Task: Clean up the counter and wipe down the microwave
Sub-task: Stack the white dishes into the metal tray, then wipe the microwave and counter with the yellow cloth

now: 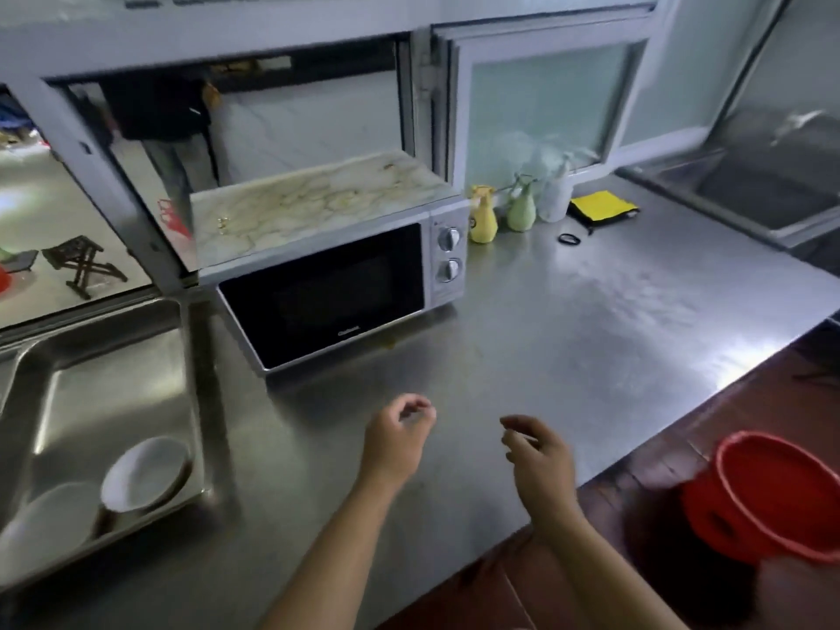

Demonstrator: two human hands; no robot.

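Boxy microwave point(336, 284) on brushed-steel counter point(568, 338)

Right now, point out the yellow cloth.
In the head view the yellow cloth lies far right on the steel counter, against the back window, right of the bottles.

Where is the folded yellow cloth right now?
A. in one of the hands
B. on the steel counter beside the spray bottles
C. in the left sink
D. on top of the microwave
B: the folded yellow cloth lies on the stainless steel counter, right of the spray bottles.
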